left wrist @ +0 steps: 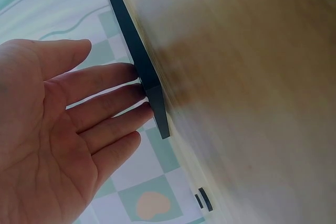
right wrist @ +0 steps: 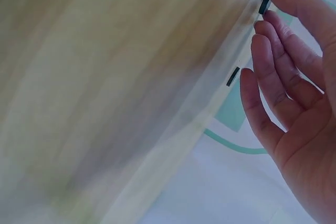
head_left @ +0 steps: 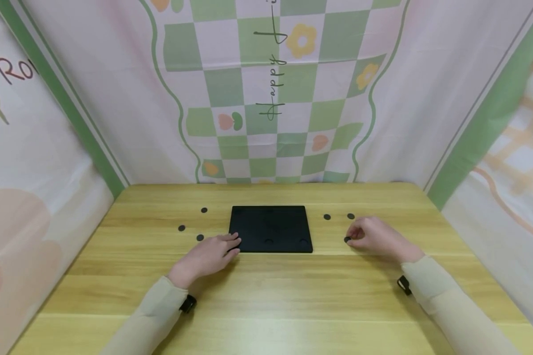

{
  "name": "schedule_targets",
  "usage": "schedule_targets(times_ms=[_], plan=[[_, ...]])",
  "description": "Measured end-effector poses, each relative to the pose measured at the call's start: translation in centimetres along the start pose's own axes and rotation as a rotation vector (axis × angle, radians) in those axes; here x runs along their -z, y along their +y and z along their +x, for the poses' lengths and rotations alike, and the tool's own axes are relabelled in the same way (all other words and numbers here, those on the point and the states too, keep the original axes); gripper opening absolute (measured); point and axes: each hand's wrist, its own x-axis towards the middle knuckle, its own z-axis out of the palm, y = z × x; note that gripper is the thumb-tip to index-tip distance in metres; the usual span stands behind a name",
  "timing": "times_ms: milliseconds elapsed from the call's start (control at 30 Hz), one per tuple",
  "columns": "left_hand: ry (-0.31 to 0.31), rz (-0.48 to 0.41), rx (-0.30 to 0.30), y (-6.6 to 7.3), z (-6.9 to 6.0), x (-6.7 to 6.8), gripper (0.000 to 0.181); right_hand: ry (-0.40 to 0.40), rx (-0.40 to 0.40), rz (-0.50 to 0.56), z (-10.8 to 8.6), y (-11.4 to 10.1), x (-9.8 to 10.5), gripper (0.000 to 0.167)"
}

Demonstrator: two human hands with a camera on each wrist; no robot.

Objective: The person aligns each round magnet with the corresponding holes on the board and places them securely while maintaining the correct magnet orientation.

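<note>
Both hands are working at the wooden table (head_left: pixel 271 296): the left hand (head_left: pixel 208 256), fingers nearly straight, is touching the left edge of the black board (head_left: pixel 271 228), lying just below the head view's centre, while the right hand (head_left: pixel 376 237), right of it, is pinching a dark disc (head_left: pixel 347 239) between thumb and fingertip. Two loose discs (head_left: pixel 327 217) are lying just above; three other discs (head_left: pixel 181 228) are sitting left of the board.

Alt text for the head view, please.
A person's right hand has a small black disc in its grip at a wooden table; the left hand touches the near left corner of a black board. Three more discs lie left of the board, two right.
</note>
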Motion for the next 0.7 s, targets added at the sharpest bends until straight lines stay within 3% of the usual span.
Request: schedule_targets(times_ms=[467,700], plan=[[0.031,-0.002,-0.031,-0.06,0.05,-0.12,0.042,-0.039,0.007,0.042,0.46,0.37,0.05,0.009],[0.032,-0.002,-0.029,-0.07,0.06,-0.09,0.042,-0.018,0.075,0.052,0.59,0.64,-0.02,0.009]])
